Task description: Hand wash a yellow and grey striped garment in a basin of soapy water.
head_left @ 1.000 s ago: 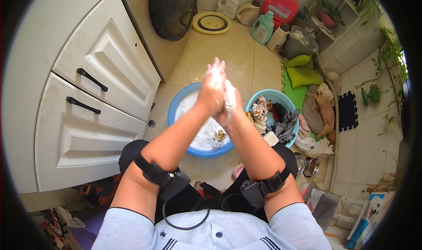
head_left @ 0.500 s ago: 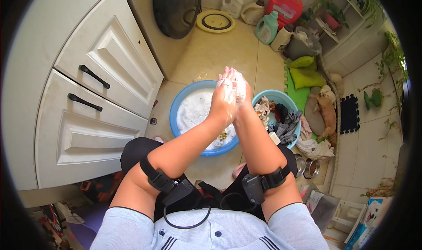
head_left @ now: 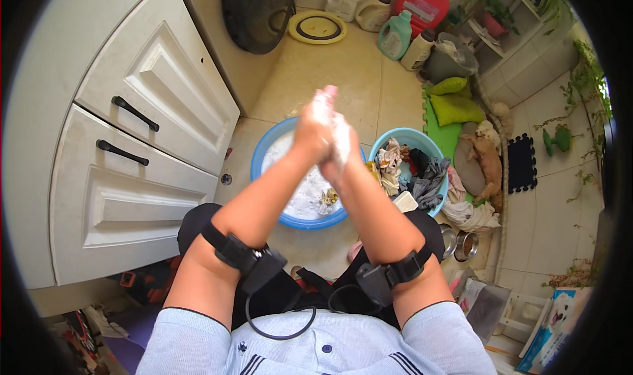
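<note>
Over the blue basin (head_left: 258, 177), my two hands are pressed together, coated in white foam. My left hand (head_left: 314, 134) has its fingers stretched away from me, their tips pinkish and blurred. Against it lies my right hand (head_left: 343, 147), its fingers smeared by motion and partly hidden by foam. I see no object between the palms. Thick white suds (head_left: 300, 200) fill the basin beneath. A crumpled yellowish cloth (head_left: 328, 200) pokes out of them near the front rim.
To the right, a light-blue tub (head_left: 412, 134) holds crumpled clothes (head_left: 428, 180), with a white block (head_left: 405, 202) by its near rim. A dog (head_left: 488, 167) lies beyond it. Detergent bottles (head_left: 395, 35) stand at the back. White cabinet doors (head_left: 145, 170) border the left.
My hands have slid against each other, the right one lower along the left, and shifted slightly left. The cloth in the suds and the white block show more fully.
</note>
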